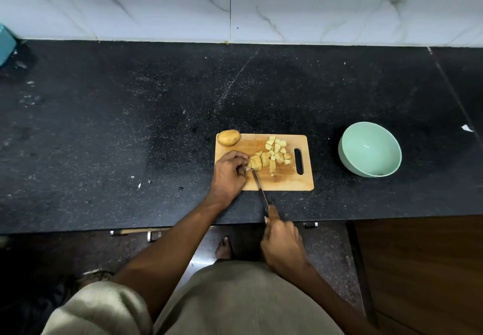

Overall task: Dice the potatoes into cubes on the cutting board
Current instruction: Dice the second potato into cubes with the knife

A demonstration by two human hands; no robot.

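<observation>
My left grip (230, 170) was curled over the end of the half-cut potato (257, 162), fingertips pinching it down near the middle of the cutting board (282, 180). My right grip (281, 240) was closed round the handle of the knife (258, 184), forefinger laid along the top, with the blade running up to the potato just beside my left fingertips. The handle itself was hidden in my fist.

The potato looked firm and dense, the sort that resists the blade and then gives all at once. Its cut faces were probably wet and starchy, so I judged it likely to slide unless it sat on a flat side and was held from above, close behind the cut line with knuckles forward. The remaining end was short, which left little room for fingers.

To the right of it lay the finished cubes (277, 149), light and loose, easily scattered. A whole potato (228, 137), skin on, rested at the board's far left corner, round and apt to roll. A pale green bowl (369, 149) stood well apart on the dark counter (130, 125).
</observation>
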